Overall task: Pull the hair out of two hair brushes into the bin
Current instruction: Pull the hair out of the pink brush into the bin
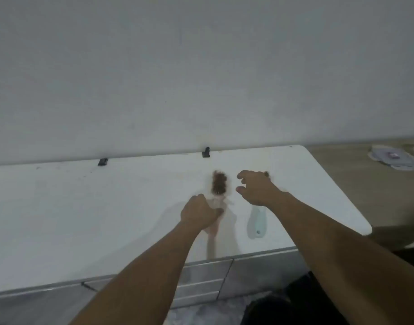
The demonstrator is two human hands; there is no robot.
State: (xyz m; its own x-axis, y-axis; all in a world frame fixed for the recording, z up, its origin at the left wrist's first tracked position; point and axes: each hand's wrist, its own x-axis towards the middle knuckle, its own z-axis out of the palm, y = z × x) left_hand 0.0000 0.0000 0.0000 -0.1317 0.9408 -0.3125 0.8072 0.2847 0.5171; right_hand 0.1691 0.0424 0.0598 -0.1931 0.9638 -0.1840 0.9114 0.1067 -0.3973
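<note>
Two hair brushes lie on a white counter (84, 207). A pink brush (218, 184) has a clump of brown hair in its bristles; my left hand (200, 211) is closed around its handle. To its right lies a pale blue-green brush (256, 222), its handle toward me. My right hand (255, 187) hovers over that brush's head with fingers spread, hiding most of it; a tuft of brown hair (266, 174) shows past the knuckles. The picture is blurred. No bin can be made out.
A plain white wall rises behind the counter, with two small black clips (102, 161) (206, 152) at its back edge. Grey drawer fronts (201, 282) sit below the front edge. A beige surface holds a pale packet (392, 158) at far right.
</note>
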